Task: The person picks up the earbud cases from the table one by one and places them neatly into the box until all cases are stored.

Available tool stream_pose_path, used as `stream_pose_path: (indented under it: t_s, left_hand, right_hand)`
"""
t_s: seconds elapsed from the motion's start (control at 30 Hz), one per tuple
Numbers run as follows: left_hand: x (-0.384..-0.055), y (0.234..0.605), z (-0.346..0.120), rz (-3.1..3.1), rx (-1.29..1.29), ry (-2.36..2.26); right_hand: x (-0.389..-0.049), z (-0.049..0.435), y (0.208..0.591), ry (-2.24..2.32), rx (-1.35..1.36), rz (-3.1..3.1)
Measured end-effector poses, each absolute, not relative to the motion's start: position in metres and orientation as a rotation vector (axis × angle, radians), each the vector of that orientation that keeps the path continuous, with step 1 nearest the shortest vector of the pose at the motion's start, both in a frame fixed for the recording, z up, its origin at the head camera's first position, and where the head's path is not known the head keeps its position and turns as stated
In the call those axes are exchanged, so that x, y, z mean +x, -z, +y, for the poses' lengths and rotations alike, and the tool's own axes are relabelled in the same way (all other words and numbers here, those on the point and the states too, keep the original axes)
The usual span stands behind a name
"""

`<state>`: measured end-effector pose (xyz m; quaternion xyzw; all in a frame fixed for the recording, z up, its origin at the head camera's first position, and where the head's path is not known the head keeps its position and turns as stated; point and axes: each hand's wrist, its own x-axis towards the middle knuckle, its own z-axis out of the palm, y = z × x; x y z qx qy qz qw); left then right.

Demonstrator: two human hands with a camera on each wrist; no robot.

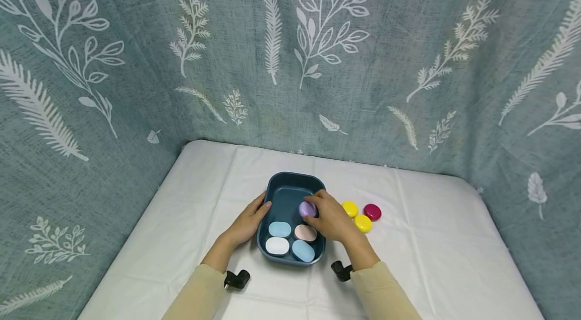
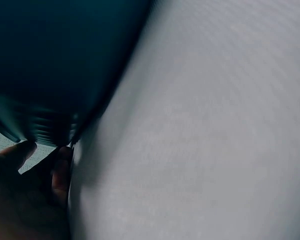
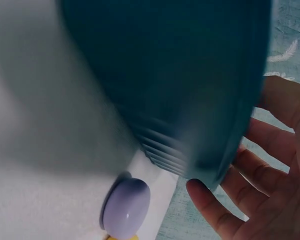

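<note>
A deep dark-blue tray (image 1: 290, 194) with rounded corners sits on the white cloth. My left hand (image 1: 247, 221) holds its left side, thumb at the rim and fingers along the outside. In the left wrist view that hand (image 2: 30, 185) is dim beside the tray's wall (image 2: 65, 55). Over the tray's right part, my right hand (image 1: 333, 216) pinches a smooth purple rounded piece (image 1: 307, 209) between thumb and fingers. The right wrist view has the right hand (image 3: 265, 175) beside the tray wall (image 3: 175, 75), with a purple oval piece (image 3: 127, 207) on the cloth.
In the tray's near end lie a white oval piece (image 1: 277, 246), a pink one (image 1: 305, 233) and two light-blue ones (image 1: 280, 229). Right of the tray are two yellow pieces (image 1: 363, 223) and a crimson one (image 1: 372, 212). A patterned curtain (image 1: 290, 58) hangs behind.
</note>
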<state>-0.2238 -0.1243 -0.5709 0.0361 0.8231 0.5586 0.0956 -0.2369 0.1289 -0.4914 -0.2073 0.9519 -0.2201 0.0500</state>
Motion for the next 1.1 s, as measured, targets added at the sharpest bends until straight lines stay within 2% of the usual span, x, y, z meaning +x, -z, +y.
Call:
stream_pose_path:
  t_s: [1.1]
  left_hand:
    - [-0.224, 0.569, -0.124, 2.448, 0.123, -1.65]
  right_hand:
    - [-0.24, 0.114, 0.51, 0.213, -0.659, 2.9]
